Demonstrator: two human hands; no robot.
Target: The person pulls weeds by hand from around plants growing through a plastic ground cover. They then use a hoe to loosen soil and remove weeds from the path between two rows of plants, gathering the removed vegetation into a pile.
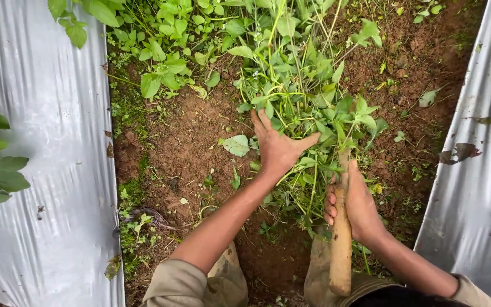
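At frame centre, the left hand (277,149) presses open-palmed against a clump of leafy green weeds (308,96) on brown soil (183,142). Lower right, the right hand (354,204) grips a worn wooden tool handle (341,244).

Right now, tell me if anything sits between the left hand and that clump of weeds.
Nothing visible does. The left hand already lies flat on the weed clump, fingers spread into the stems. The right hand has its grip around a wooden tool handle, whose far end disappears into the leaves beside the left hand.
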